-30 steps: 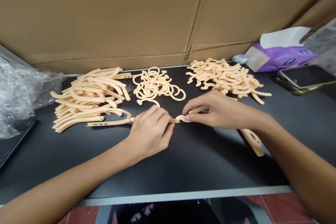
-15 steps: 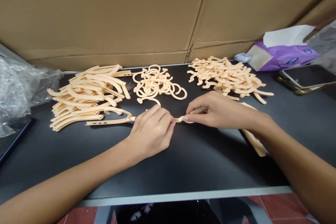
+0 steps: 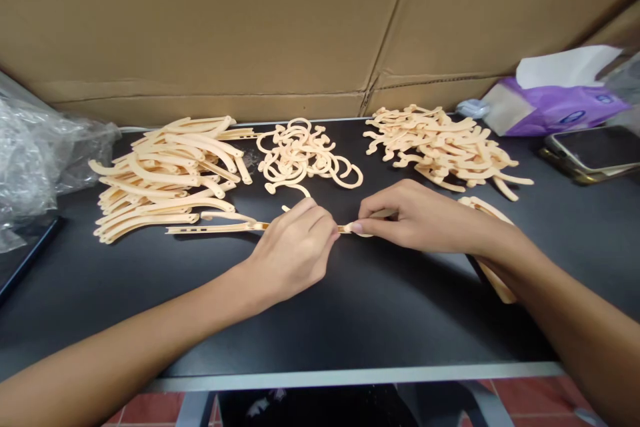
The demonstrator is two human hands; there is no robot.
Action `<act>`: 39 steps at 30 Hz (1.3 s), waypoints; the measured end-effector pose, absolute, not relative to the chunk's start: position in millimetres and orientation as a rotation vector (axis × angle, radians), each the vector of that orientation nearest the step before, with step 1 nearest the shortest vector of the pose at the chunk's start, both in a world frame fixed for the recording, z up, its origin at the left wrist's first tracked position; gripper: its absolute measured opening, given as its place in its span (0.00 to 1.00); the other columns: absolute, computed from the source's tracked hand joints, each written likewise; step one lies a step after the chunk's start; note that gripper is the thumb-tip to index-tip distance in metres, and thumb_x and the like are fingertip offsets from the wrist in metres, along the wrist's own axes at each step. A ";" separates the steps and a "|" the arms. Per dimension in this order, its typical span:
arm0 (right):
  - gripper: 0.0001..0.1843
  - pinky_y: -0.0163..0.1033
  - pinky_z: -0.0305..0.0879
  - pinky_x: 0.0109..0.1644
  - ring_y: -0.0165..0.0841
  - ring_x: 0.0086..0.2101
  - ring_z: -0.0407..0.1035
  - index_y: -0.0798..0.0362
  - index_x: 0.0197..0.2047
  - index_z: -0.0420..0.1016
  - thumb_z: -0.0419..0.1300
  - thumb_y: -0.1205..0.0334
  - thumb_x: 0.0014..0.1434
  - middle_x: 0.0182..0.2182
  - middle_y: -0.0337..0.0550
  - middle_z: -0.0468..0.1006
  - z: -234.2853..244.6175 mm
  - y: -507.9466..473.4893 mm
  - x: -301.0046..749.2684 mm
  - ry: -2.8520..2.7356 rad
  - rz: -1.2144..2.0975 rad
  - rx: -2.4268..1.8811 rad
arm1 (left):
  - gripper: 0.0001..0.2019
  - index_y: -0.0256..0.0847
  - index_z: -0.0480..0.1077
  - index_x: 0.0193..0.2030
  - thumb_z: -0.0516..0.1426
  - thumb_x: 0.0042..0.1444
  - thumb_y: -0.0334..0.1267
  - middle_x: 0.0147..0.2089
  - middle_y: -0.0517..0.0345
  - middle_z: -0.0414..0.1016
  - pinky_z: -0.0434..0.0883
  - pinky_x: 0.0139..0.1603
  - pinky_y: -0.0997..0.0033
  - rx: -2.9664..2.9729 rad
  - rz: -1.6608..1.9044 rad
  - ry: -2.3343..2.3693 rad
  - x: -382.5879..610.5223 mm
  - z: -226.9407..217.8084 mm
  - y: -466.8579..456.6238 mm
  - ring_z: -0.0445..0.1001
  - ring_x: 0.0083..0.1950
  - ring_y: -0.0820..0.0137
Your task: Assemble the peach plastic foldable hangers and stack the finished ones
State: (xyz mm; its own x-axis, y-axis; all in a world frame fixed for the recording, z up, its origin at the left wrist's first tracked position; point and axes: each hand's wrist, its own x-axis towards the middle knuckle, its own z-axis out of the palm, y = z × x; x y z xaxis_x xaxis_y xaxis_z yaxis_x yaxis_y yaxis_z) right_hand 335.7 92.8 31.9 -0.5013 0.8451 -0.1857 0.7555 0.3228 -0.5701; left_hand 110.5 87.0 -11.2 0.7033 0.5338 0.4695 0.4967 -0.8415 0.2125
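Folded lower since the earlier frame, the curved arm point(image 3: 227, 216) now lies nearer the slotted strip point(image 3: 210, 230); both hands have barely shifted. Left hand point(image 3: 296, 248) keeps its grip closed over the strip, which juts toward nine o'clock above the dark surface point(image 3: 360, 320). Right hand point(image 3: 423, 219), at the left one's three o'clock, has its grip pinched on a small pale piece point(image 3: 347, 228). From the left hand, long curved parts point(image 3: 167, 177) are heaped at ten o'clock and hooks point(image 3: 303, 155) at twelve. A folded piece point(image 3: 500, 285) lies partly hidden at the right hand's four o'clock.
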 end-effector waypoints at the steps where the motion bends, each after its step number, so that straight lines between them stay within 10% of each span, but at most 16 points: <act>1: 0.18 0.35 0.50 0.28 0.26 0.22 0.55 0.50 0.28 0.77 0.57 0.48 0.63 0.18 0.32 0.66 32.5 92.6 335.4 -2.440 0.920 -1.495 | 0.11 0.33 0.72 0.33 0.52 0.67 0.30 0.34 0.49 0.76 0.75 0.38 0.63 2.829 0.815 0.853 110.4 -11.5 87.4 0.71 0.37 0.65; 39: 0.24 0.38 0.44 0.30 0.31 0.27 0.68 0.49 0.27 0.78 0.54 0.44 0.67 0.26 0.37 0.80 34.7 82.0 330.4 -2.644 0.207 -1.614 | 0.09 0.32 0.73 0.33 0.54 0.65 0.28 0.32 0.47 0.77 0.74 0.36 0.63 2.782 0.867 0.796 109.0 -13.3 91.0 0.72 0.35 0.65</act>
State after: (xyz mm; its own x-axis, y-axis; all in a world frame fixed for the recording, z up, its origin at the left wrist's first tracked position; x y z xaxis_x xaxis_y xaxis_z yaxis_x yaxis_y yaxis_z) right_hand 330.4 82.0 34.7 -0.4588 0.8877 -0.0375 0.8828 0.4507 -0.1326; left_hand 109.0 91.0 -13.3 0.6976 0.5183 0.4948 0.4491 -0.8543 0.2618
